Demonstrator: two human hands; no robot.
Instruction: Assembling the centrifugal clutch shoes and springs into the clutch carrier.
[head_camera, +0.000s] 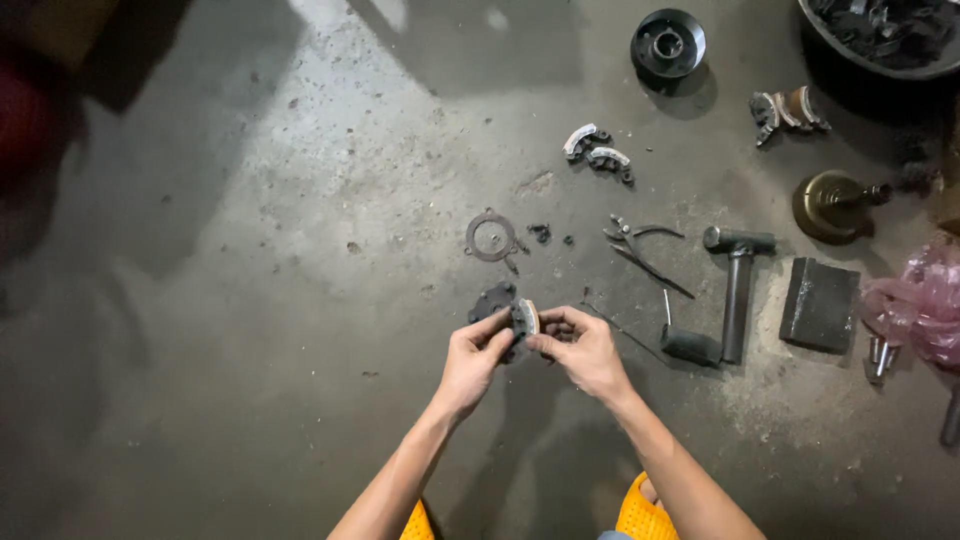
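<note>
Grey concrete floor (250, 300), both hands closed on one small metal part near its middle.

Left hand (473, 358) and right hand (585, 350) pinch a curved grey clutch shoe (523, 318) between fingertips, held above a dark plate (492, 298). Just beyond lies a thin ring gasket (490, 238); pliers (640, 252) and a hammer (738, 290) sit to the right. A dark rectangular block (820, 305) and a crumpled pink plastic bag (925, 305) lie near the floor's right edge; any label is unreadable.
</note>
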